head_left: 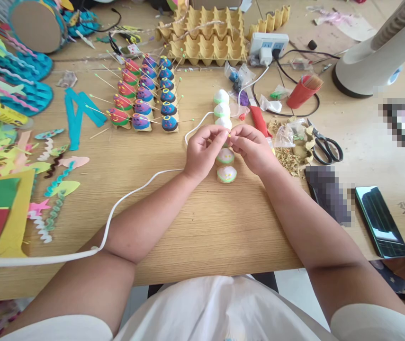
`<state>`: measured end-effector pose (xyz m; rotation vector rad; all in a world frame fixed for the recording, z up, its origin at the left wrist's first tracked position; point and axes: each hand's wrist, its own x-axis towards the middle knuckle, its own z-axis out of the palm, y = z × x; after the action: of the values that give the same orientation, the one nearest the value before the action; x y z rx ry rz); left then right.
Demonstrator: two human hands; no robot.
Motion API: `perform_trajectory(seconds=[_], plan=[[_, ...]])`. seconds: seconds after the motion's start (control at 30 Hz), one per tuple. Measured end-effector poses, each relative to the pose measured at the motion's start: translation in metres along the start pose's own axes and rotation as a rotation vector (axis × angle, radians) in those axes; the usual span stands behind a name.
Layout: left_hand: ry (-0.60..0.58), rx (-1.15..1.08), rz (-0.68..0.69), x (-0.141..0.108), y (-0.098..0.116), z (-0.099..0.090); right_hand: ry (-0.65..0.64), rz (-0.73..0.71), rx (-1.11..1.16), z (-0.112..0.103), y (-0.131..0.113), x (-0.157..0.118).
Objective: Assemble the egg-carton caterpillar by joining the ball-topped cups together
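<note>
The wooden desk [188,227] ends in a near edge against the wearer's white shirt [220,310]; the wood grain shows from the row's near end down to that edge, the widest stretch for the wrists, while the smartphone [382,221] lies near the edge past the right forearm, where a sweeping elbow might nudge it. The row of white-topped egg-carton cups [227,174] runs away from the shirt, in the middle of the desk; left hand [202,154] and right hand [254,149] meet over its middle, so a dropped wrist could dent the domes if they are soft, or push the row askew. Side room is tighter: on the left the white cable [127,192] crosses the left arm and passes beside the row, and an arm pull could drag it into the cups; beyond it stand the painted egg-carton cups [141,108] with thin stalks that a sleeve might catch. On the right, black-handled scissors [325,147] lie by dry shreds [289,161]. Each grip is narrow, fingertips drawn in at a tiny yellow piece [229,136]; which one pinches it I cannot tell, and a slack pinch could drop it.
</note>
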<state>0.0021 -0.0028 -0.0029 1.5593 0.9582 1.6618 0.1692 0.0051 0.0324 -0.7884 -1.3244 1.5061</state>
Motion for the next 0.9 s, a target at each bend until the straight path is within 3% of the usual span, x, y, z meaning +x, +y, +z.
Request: perform_trajectory(seconds=[0.1, 0.47, 0.9], plan=[[-0.016, -0.038, 0.002, 0.0010, -0.0003, -0.0027, 0.022, 0.010, -0.009, -0.0008, -0.0001, 0.0002], [-0.017, 0.053, 0.216, -0.0003, 0.0087, -0.0016, 0.055, 0.041, 0.020, 0.0008, 0.0003, 0.0008], [-0.029, 0.221, 0.196, -0.0013, 0.0075, -0.0044, 0.064, 0.048, 0.037, 0.0011, -0.0009, 0.0007]])
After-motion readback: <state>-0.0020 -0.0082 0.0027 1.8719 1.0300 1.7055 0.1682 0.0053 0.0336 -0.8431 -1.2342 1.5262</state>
